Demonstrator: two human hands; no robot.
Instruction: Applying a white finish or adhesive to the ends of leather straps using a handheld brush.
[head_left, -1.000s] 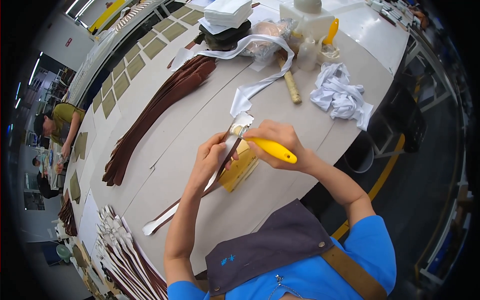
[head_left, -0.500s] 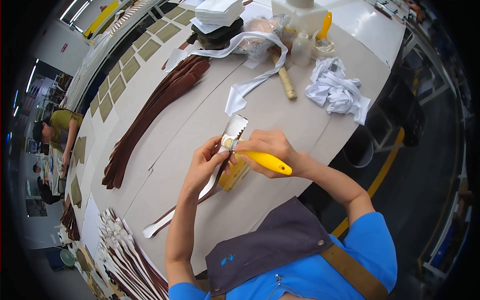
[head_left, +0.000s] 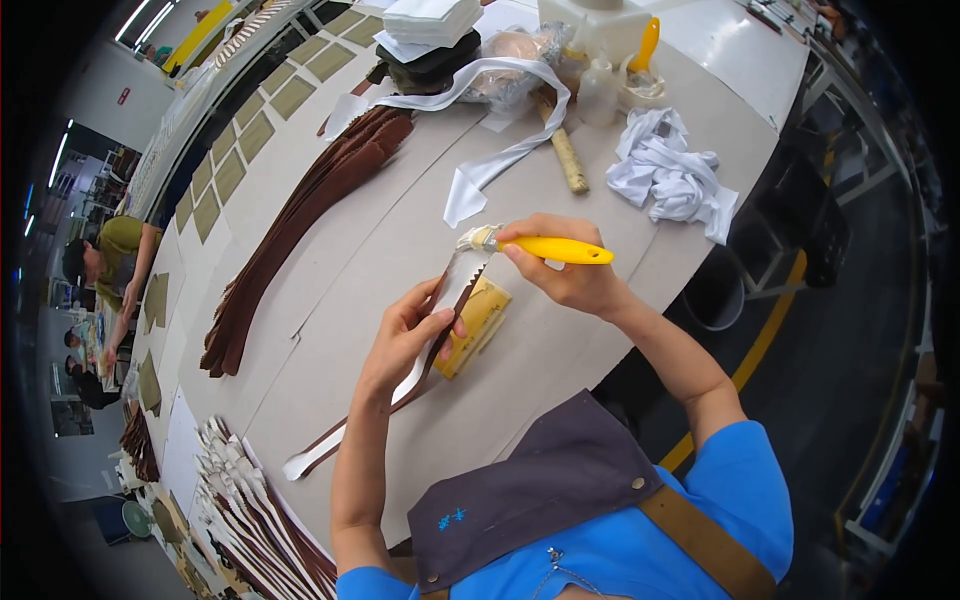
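Worktable [head_left: 540,365], block [head_left: 484,314] partly behind strip [head_left: 462,274]

Bright-blue short-sleeved shirt [head_left: 738,490]; dark slate-purple bib apron [head_left: 545,470] with light-blue embroidered marks [head_left: 445,521], round metal snaps [head_left: 638,484] and a broad brown strap [head_left: 705,537]; thin chain necklace [head_left: 554,555]

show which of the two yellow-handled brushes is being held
The yellow-handled brush in the right hand, bristles at the end of the long white-and-brown strip; the other brush stands handle-up in a whitish tub.
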